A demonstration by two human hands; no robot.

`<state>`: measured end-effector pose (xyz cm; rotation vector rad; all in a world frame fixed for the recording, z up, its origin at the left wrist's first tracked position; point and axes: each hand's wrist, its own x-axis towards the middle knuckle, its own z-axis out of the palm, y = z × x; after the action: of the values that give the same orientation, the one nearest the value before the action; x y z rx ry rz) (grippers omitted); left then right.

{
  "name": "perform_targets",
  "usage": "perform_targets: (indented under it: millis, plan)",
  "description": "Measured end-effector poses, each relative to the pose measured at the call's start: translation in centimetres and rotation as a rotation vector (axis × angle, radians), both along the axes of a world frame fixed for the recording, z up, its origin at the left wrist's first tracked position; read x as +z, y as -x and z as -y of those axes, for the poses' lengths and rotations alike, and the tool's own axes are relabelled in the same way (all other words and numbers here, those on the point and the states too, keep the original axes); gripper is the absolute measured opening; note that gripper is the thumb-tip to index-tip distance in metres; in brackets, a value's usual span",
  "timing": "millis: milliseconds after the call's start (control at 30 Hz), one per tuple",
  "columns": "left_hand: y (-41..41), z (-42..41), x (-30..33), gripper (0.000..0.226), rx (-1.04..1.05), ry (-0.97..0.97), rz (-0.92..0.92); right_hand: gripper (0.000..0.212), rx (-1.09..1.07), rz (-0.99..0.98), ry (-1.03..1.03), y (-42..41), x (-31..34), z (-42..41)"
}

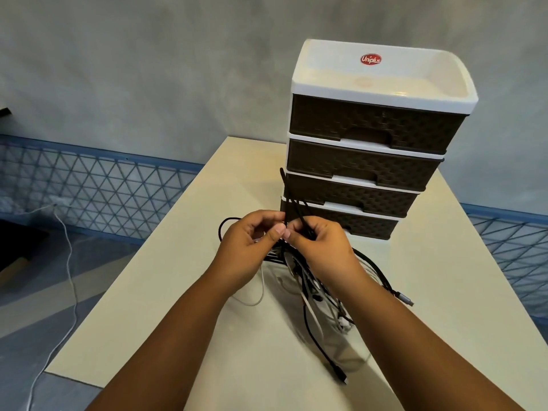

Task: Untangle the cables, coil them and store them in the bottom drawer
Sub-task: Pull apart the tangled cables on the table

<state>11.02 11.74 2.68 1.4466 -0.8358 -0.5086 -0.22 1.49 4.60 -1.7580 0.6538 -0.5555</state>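
A tangle of black and white cables (314, 289) hangs from my two hands down onto the cream table (184, 292). My left hand (247, 247) pinches part of the bundle. My right hand (320, 244) grips a black cable (292, 197) that loops up in front of the drawer unit (370, 149). Both hands meet just above the table, in front of the bottom drawer (355, 225), which is closed. A black plug (339, 373) and a grey plug (404, 298) lie loose on the table.
The drawer unit has several brown drawers, all closed, and a white top tray (385, 72). A white cable (68, 262) runs across the floor at the left. A blue lattice rail (89, 185) lines the grey wall.
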Motion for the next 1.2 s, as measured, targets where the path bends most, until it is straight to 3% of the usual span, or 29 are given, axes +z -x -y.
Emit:
perform_targets:
  millis: [333, 567, 733, 867, 967, 1100, 1200]
  plan:
    - [-0.4, -0.4, -1.8, 0.006, -0.052, -0.094, 0.328, 0.01, -0.012, 0.117, -0.091, 0.1, 1.6, 1.0]
    - [-0.4, -0.3, -1.8, 0.006, -0.037, -0.06, 0.383, 0.013, -0.05, 0.193, -0.064, 0.8, 4.5, 0.6]
    - [-0.4, -0.5, -3.0, 0.007, -0.054, -0.149, 0.462, 0.014, -0.063, 0.348, -0.137, 1.2, 8.0, 0.9]
    - [-0.1, -0.8, -3.6, 0.005, -0.032, -0.158, 0.492, 0.01, -0.041, 0.328, -0.022, 1.5, 9.5, 1.4]
    - [0.2, -0.7, -2.7, 0.006, -0.042, -0.191, 0.587, 0.006, -0.034, 0.35, -0.116, 1.6, 9.0, 1.9]
    - [0.5, -0.5, -2.3, 0.009, -0.025, -0.244, 0.441, 0.018, -0.067, 0.342, -0.228, 1.9, 6.8, 2.9]
    - [0.6, -0.3, -2.6, 0.007, 0.032, -0.262, 0.371, 0.023, 0.004, 0.182, -0.246, 2.4, 4.3, 2.8]
